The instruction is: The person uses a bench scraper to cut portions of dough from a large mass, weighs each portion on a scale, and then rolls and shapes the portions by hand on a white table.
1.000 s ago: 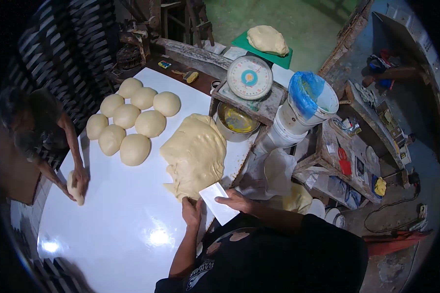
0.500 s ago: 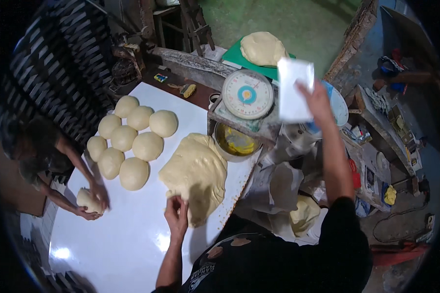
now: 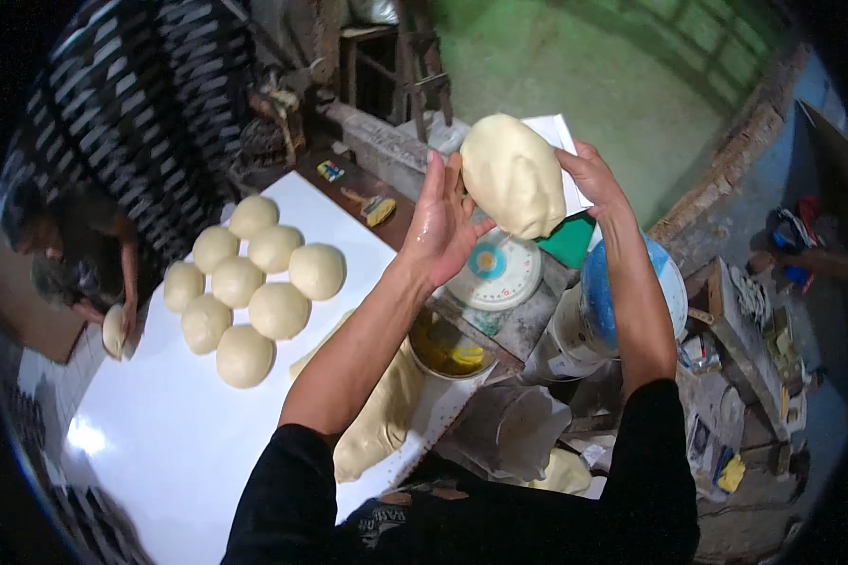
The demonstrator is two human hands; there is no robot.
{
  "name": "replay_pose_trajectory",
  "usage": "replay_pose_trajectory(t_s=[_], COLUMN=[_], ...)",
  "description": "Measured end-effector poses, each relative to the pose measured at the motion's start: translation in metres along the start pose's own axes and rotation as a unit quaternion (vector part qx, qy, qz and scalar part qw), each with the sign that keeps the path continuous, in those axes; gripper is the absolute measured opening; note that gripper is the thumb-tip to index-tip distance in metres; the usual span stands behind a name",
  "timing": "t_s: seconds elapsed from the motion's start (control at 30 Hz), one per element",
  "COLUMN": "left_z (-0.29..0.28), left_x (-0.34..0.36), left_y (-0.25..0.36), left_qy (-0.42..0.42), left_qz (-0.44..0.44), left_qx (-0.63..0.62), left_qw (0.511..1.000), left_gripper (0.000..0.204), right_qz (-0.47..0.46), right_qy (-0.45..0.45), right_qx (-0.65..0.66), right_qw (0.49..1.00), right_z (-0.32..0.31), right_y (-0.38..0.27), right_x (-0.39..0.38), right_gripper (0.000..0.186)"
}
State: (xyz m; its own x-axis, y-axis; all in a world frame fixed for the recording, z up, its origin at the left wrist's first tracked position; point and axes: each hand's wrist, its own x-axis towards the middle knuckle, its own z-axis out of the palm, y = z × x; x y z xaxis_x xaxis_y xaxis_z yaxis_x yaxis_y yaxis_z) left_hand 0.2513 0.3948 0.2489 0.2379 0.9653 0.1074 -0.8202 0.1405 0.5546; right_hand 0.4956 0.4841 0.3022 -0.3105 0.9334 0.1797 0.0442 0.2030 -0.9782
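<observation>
A pale dough lump (image 3: 511,174) is up between the person's two hands, overlapping the far edge of a round dial scale (image 3: 513,281). The right grip (image 3: 595,179) pinches a flat white scraper (image 3: 576,196), which reaches behind the lump's right side. The left grip (image 3: 443,221) is spread at the lump's left side, palm toward it; whether its fingers bear any weight, I cannot tell. A green board (image 3: 568,243) shows just below the lump, to the right.

Nearer, a large dough slab (image 3: 377,424) lies partly hidden by the left forearm, with a yellow-smeared bowl (image 3: 450,348) to its right. Nine dough balls (image 3: 236,282) sit clustered farther left on the white tabletop (image 3: 160,443). At far left, a co-worker (image 3: 89,235) handles another dough piece (image 3: 113,331).
</observation>
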Motion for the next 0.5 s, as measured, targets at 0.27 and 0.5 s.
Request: replay_pose_trajectory(t_s=[0.27, 0.5], left_z=[-0.197, -0.318], left_x=[-0.204, -0.561], left_y=[0.057, 0.124], left_qy=[0.051, 0.655], left_qz=[0.223, 0.111], left_qx=[-0.141, 0.366], left_qw=[0.963, 0.652], left_gripper=[0.067, 0.067], right_qz=[0.024, 0.26], right_qy=[-0.388, -0.178], right_qx=[0.374, 0.12], right_qw=[0.842, 0.941], right_z=[0.224, 0.333], right_y=[0.02, 0.211], right_x=[-0.074, -0.209], right_gripper=[0.039, 0.044])
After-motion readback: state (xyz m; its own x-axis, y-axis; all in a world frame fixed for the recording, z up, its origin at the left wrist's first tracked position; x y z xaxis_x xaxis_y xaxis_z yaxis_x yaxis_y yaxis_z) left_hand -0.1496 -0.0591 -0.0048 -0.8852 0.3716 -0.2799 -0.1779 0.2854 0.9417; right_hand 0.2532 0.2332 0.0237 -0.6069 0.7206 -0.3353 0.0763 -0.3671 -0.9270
